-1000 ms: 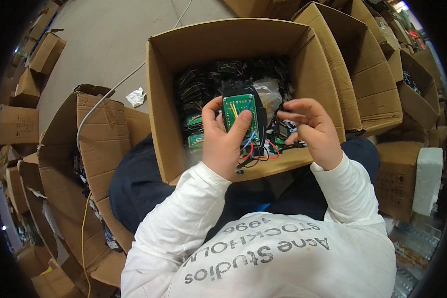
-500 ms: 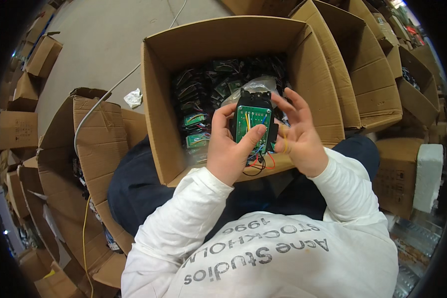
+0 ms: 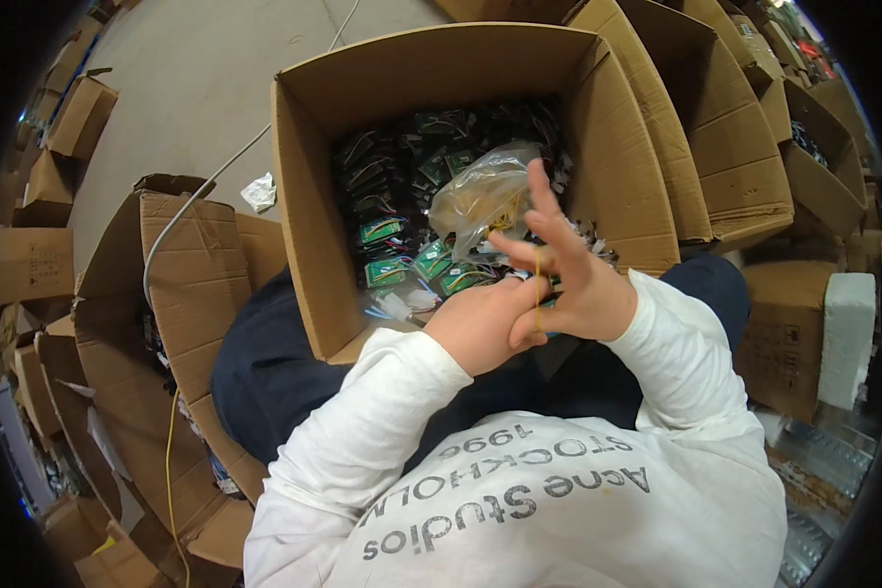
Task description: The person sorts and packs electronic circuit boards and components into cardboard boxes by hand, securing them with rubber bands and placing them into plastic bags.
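Observation:
A thin yellow rubber band (image 3: 538, 286) is stretched upright across the fingers of my right hand (image 3: 590, 292), whose other fingers spread upward. Against it, over the near part of an open cardboard box (image 3: 316, 225), my left hand (image 3: 482, 321) is closed with its back up. What it grips is mostly hidden; only a bit of blue shows below the fingers. Inside the box lie several green circuit boards (image 3: 386, 271) with coloured wires, in rows among black parts. On them rests a clear plastic bag (image 3: 480, 196) with yellow bands in it.
More open cardboard boxes (image 3: 725, 127) stand to the right, and others (image 3: 201, 294) to the left. A grey cable (image 3: 206, 184) runs over the left box and across the floor. Crumpled white paper (image 3: 260, 193) lies beside the box. White foam (image 3: 846, 338) stands at far right.
The black unit with the green board has left view as my left hand came lower and turned back-up. My right hand has moved slightly left, stretching the band. The plastic bag is now uncovered.

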`<action>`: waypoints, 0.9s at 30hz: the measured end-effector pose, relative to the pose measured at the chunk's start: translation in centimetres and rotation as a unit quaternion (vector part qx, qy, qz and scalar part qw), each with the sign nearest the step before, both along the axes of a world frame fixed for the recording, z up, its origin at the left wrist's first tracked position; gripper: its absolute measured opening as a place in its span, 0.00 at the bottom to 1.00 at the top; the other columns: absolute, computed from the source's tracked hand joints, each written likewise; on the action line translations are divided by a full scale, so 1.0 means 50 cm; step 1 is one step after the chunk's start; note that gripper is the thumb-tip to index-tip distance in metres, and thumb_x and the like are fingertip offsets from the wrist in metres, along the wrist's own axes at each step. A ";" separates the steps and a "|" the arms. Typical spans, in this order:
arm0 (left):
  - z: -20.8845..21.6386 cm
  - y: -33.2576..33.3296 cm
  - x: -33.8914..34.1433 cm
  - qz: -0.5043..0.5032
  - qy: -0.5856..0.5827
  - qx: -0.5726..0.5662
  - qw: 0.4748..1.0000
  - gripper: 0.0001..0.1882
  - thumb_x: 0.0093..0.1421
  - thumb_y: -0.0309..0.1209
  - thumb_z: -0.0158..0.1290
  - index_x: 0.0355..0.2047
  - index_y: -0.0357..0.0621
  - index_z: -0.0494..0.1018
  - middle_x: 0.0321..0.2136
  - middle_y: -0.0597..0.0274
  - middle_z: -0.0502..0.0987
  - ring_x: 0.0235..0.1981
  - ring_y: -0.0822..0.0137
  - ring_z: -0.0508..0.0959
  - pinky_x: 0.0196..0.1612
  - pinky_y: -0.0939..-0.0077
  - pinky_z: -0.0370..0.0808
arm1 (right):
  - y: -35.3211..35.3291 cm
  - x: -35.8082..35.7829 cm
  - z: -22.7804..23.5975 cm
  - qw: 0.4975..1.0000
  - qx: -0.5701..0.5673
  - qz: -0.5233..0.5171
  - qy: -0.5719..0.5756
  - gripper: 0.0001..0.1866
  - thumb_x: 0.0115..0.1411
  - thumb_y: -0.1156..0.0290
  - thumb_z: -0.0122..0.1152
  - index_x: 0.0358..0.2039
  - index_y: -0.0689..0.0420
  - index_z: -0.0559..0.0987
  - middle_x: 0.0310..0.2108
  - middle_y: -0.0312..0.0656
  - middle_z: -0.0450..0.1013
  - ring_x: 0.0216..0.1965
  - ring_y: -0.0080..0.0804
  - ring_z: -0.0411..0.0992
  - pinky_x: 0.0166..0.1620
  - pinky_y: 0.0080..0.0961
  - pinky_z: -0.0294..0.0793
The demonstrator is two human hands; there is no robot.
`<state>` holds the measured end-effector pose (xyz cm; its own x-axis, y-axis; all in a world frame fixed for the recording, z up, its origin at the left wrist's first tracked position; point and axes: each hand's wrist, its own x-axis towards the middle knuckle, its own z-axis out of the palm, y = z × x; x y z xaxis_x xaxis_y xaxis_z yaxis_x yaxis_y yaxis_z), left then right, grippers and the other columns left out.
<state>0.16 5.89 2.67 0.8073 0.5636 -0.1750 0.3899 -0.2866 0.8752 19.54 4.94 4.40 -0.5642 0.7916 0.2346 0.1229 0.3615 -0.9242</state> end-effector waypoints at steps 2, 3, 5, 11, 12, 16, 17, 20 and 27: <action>-0.007 -0.002 0.000 -0.030 0.025 0.002 0.999 0.29 0.56 0.39 0.65 0.55 0.48 0.68 0.44 0.51 0.75 0.46 0.46 0.78 0.46 0.57 0.77 | -0.014 0.000 -0.018 0.999 -0.035 -0.016 -0.011 0.69 0.44 0.63 0.82 0.74 0.35 0.37 0.76 0.49 0.20 0.73 0.46 0.47 0.66 0.46 0.65; -0.014 0.000 -0.001 -0.036 0.021 0.025 0.999 0.29 0.55 0.39 0.66 0.54 0.48 0.68 0.46 0.52 0.74 0.47 0.47 0.77 0.46 0.57 0.77 | -0.018 -0.005 -0.022 0.996 -0.074 -0.048 -0.002 0.68 0.46 0.63 0.81 0.75 0.38 0.37 0.76 0.48 0.21 0.74 0.43 0.44 0.66 0.48 0.66; -0.008 0.003 -0.002 -0.010 0.026 0.049 0.998 0.29 0.55 0.39 0.66 0.53 0.47 0.67 0.45 0.53 0.75 0.46 0.47 0.78 0.45 0.57 0.77 | -0.019 -0.007 -0.020 0.991 -0.111 -0.078 0.008 0.66 0.49 0.63 0.79 0.75 0.41 0.37 0.76 0.46 0.22 0.75 0.39 0.40 0.66 0.49 0.66; 0.031 0.028 -0.007 0.131 0.054 0.060 0.988 0.36 0.47 0.50 0.70 0.47 0.39 0.70 0.38 0.45 0.80 0.42 0.46 0.81 0.45 0.61 0.78 | -0.012 0.004 -0.015 0.973 -0.187 -0.133 0.000 0.61 0.54 0.60 0.75 0.75 0.45 0.38 0.76 0.44 0.27 0.76 0.36 0.35 0.65 0.47 0.68; 0.028 0.028 -0.010 0.129 0.054 0.060 0.988 0.36 0.47 0.50 0.70 0.47 0.39 0.70 0.38 0.45 0.80 0.42 0.46 0.81 0.45 0.61 0.78 | -0.012 0.004 -0.012 0.975 -0.167 -0.144 0.003 0.59 0.55 0.64 0.75 0.75 0.45 0.40 0.76 0.51 0.27 0.75 0.41 0.40 0.65 0.46 0.69; 0.011 0.029 -0.016 0.104 0.128 0.333 0.928 0.33 0.51 0.62 0.60 0.29 0.39 0.78 0.34 0.45 0.81 0.36 0.47 0.82 0.41 0.62 0.79 | -0.009 0.006 -0.009 0.980 -0.123 -0.158 0.021 0.56 0.55 0.68 0.74 0.74 0.45 0.44 0.75 0.55 0.29 0.75 0.44 0.43 0.62 0.42 0.72; 0.026 0.040 -0.011 0.069 0.157 0.226 0.959 0.31 0.51 0.61 0.61 0.30 0.41 0.78 0.30 0.47 0.81 0.34 0.48 0.82 0.39 0.62 0.78 | -0.008 0.008 -0.009 0.979 -0.123 -0.159 0.021 0.56 0.55 0.68 0.74 0.74 0.45 0.44 0.75 0.55 0.29 0.75 0.44 0.43 0.62 0.42 0.72; 0.017 0.037 -0.005 0.036 0.150 0.131 0.979 0.28 0.50 0.58 0.64 0.30 0.43 0.79 0.25 0.52 0.81 0.29 0.49 0.82 0.35 0.60 0.78 | -0.003 0.012 -0.001 0.975 -0.142 -0.169 0.032 0.60 0.53 0.62 0.76 0.74 0.45 0.42 0.76 0.44 0.30 0.76 0.39 0.31 0.62 0.44 0.73; 0.014 0.022 0.011 -0.007 0.061 0.199 0.978 0.25 0.50 0.56 0.65 0.30 0.46 0.78 0.26 0.58 0.81 0.32 0.52 0.81 0.39 0.62 0.75 | 0.006 0.022 0.034 0.968 -0.175 -0.178 0.009 0.66 0.47 0.79 0.78 0.74 0.39 0.39 0.77 0.42 0.27 0.66 0.43 0.63 0.59 0.39 0.76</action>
